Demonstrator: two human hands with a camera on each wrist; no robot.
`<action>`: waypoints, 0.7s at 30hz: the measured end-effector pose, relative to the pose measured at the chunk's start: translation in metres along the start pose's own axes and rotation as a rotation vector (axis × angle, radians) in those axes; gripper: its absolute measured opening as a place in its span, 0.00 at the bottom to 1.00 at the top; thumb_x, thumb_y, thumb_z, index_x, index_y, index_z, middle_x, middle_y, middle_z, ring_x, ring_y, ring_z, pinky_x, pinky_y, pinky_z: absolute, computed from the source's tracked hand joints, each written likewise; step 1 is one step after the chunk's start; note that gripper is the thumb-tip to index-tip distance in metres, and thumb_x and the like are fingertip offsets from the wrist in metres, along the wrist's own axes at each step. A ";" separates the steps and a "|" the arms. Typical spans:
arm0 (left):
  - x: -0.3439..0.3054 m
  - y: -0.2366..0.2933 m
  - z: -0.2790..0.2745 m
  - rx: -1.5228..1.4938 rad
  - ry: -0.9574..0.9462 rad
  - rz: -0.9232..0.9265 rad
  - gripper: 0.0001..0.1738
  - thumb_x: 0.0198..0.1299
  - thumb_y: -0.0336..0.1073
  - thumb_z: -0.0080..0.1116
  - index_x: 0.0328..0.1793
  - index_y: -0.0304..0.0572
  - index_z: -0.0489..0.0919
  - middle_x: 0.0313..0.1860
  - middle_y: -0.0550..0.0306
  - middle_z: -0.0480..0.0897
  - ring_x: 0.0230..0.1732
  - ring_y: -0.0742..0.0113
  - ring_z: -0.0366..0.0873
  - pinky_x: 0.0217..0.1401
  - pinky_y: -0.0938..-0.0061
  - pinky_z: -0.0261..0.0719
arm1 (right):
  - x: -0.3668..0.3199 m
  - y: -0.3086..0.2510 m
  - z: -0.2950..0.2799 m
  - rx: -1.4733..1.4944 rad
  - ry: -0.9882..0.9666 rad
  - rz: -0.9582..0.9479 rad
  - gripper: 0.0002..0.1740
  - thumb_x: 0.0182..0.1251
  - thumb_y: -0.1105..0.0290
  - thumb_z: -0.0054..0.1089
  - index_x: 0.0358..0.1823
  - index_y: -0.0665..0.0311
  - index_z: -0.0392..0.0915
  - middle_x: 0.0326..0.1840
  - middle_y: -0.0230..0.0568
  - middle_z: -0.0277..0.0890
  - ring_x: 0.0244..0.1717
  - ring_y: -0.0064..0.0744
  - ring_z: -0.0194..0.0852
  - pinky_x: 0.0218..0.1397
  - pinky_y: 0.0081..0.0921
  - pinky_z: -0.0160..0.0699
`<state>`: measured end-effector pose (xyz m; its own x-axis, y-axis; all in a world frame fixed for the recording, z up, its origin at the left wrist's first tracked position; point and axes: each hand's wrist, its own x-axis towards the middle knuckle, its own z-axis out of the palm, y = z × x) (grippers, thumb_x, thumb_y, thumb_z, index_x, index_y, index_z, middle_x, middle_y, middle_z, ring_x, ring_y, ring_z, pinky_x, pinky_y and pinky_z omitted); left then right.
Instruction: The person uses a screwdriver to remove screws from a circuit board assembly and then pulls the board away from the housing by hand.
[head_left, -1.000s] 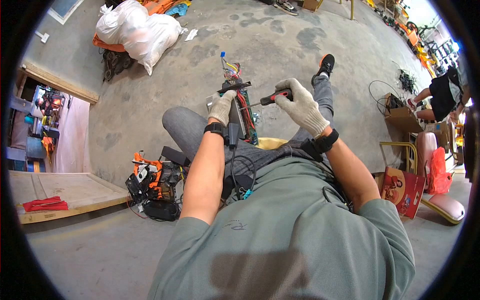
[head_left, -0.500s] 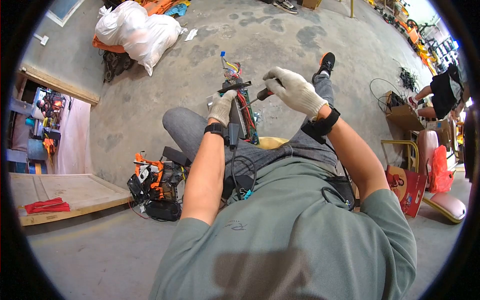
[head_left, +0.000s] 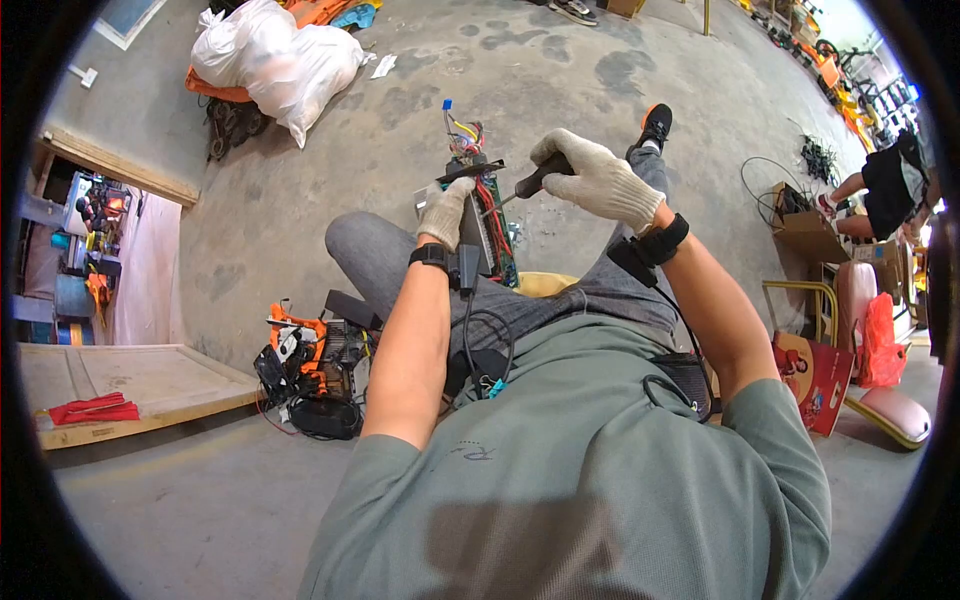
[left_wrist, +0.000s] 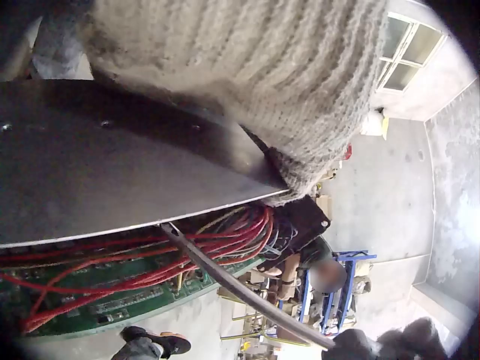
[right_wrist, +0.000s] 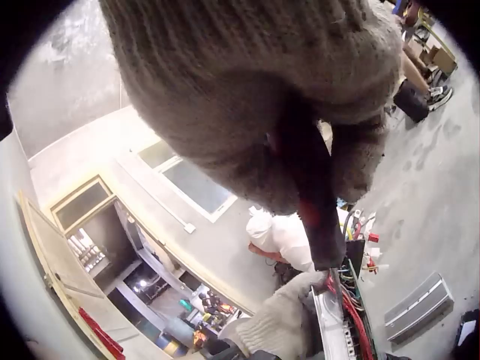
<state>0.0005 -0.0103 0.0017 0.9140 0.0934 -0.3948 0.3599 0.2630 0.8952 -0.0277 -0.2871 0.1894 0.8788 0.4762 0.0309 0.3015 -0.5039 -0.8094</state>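
My gloved left hand [head_left: 443, 213] holds the side of a long electronic unit that lies across my lap. A bare metal plate [left_wrist: 120, 172] runs along the unit under that glove. Beside the plate are a green circuit board [left_wrist: 142, 304] and a bundle of red wires [left_wrist: 232, 244]. My gloved right hand [head_left: 603, 182] grips a black and red screwdriver [right_wrist: 321, 217] by its handle. The screwdriver's shaft [left_wrist: 240, 289] slants over the wires, its tip right at the plate's edge. Loose coloured wires with a blue connector [head_left: 447, 104] stick out of the unit's far end.
An orange and black machine part [head_left: 310, 365] lies by my left leg. White sacks [head_left: 275, 70] are piled at the back left. Red cloth [head_left: 95, 410] rests on a wooden panel at the left. Cartons [head_left: 805, 235], a chair and another person are at the right.
My right hand has loosened its fingers around the screwdriver handle and curled them round it again, turned differently. The left hand and the unit stay in place.
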 end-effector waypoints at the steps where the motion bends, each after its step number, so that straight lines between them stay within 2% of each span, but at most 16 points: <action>1: -0.002 0.001 0.001 0.000 0.000 -0.001 0.20 0.70 0.37 0.67 0.62 0.38 0.75 0.43 0.48 0.88 0.34 0.56 0.90 0.35 0.57 0.95 | -0.002 -0.003 -0.001 0.026 -0.012 0.010 0.20 0.73 0.70 0.63 0.64 0.67 0.79 0.55 0.49 0.89 0.57 0.38 0.91 0.62 0.33 0.87; 5: -0.001 0.000 0.000 0.015 0.014 -0.008 0.20 0.71 0.37 0.67 0.63 0.39 0.75 0.43 0.47 0.88 0.34 0.56 0.90 0.35 0.58 0.95 | -0.006 -0.009 -0.003 0.089 -0.021 0.051 0.21 0.71 0.73 0.64 0.64 0.67 0.79 0.54 0.45 0.90 0.58 0.34 0.90 0.64 0.31 0.86; 11: -0.005 0.004 0.003 0.062 0.057 -0.025 0.22 0.70 0.38 0.68 0.64 0.41 0.73 0.46 0.48 0.87 0.35 0.58 0.90 0.34 0.59 0.95 | -0.014 -0.016 -0.017 0.176 -0.004 0.086 0.20 0.72 0.72 0.64 0.63 0.69 0.79 0.54 0.45 0.89 0.57 0.32 0.90 0.64 0.31 0.86; 15: -0.001 0.001 0.002 0.081 0.060 -0.024 0.21 0.70 0.39 0.68 0.63 0.41 0.73 0.45 0.48 0.87 0.35 0.58 0.89 0.34 0.59 0.93 | -0.022 -0.011 -0.027 0.044 0.080 0.089 0.19 0.72 0.72 0.65 0.62 0.69 0.79 0.55 0.45 0.88 0.57 0.31 0.89 0.64 0.31 0.86; 21: 0.003 -0.001 0.001 0.089 0.063 -0.021 0.20 0.71 0.38 0.67 0.62 0.40 0.74 0.44 0.49 0.87 0.35 0.58 0.89 0.36 0.59 0.93 | -0.025 0.002 -0.014 0.122 0.102 0.078 0.22 0.73 0.67 0.69 0.63 0.68 0.80 0.55 0.45 0.88 0.57 0.31 0.89 0.63 0.31 0.87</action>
<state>0.0032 -0.0117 -0.0005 0.8935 0.1492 -0.4236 0.3969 0.1792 0.9002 -0.0439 -0.3101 0.1956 0.9326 0.3603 0.0197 0.1894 -0.4422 -0.8767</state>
